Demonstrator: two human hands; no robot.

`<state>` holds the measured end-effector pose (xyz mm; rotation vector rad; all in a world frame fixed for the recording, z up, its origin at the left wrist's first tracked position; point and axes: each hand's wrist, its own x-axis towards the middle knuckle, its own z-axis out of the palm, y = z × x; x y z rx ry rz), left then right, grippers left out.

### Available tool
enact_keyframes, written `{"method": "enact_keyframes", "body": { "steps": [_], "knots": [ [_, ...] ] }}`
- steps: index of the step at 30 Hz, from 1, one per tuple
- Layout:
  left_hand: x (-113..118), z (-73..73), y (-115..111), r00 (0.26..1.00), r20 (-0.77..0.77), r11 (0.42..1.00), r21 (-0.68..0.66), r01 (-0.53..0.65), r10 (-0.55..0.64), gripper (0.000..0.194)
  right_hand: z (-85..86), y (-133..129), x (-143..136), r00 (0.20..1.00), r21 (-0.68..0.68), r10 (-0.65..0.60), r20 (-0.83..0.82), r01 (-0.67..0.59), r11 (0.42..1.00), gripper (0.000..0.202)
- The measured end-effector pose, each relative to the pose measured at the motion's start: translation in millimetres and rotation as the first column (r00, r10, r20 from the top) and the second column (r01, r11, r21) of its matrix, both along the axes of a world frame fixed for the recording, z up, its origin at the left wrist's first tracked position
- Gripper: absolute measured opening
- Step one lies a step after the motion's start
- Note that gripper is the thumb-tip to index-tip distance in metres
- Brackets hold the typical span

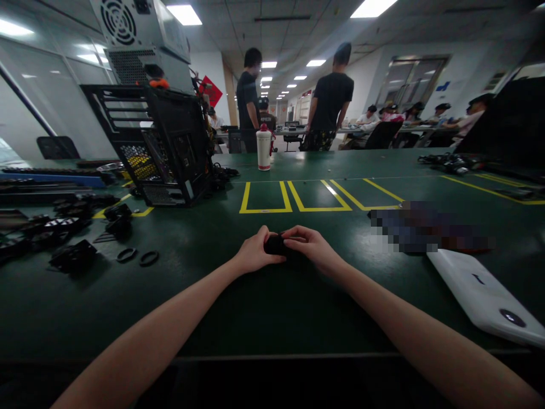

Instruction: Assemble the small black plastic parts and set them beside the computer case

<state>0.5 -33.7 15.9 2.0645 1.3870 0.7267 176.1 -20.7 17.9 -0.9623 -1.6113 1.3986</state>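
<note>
A small black object [275, 245] is held between my two hands above the green table [289, 318]; it is too dark to make out its kind. My left hand [254, 250] closes round its left side, with the thumb below and the fingers above. From the right, the fingertips of my right hand [313, 245] pinch its right end. Two black rings [149, 258] lie flat on the table to the left of my left hand. Beyond them sits a black blocky part [74, 256], close to several other black parts.
An open black computer case [170, 142] stands at the left, beside a white bottle [264, 150]. Yellow tape [266, 211] marks the table ahead. On the right lie a white flat device [477, 289] and a pixelated item [430, 227]. People stand and sit in the background.
</note>
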Motion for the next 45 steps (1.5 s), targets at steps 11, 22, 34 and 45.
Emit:
{"method": "enact_keyframes", "body": {
  "steps": [11,22,34,45],
  "knots": [
    [0,2.2,-1,1.0,0.016,1.0,-0.014,0.004,-0.004,0.044,-1.3,2,3,0.996,-0.003,0.069,0.055,-0.069,0.998,0.031],
    [-1,1.3,-1,0.999,0.025,1.0,-0.018,0.023,-0.023,0.043,-4.7,4,1,0.999,-0.041,-0.006,0.053,0.008,0.999,0.035],
    [0,3.8,-1,1.0,0.012,1.0,-0.024,-0.003,0.003,0.043,-3.0,4,1,0.999,-0.043,-0.027,-0.025,0.026,0.999,0.028],
    [4,-0.7,1,0.999,0.019,1.0,0.001,0.027,-0.027,0.044,-3.3,10,10,0.999,-0.041,0.037,0.029,-0.035,0.999,0.023]
  ]
}}
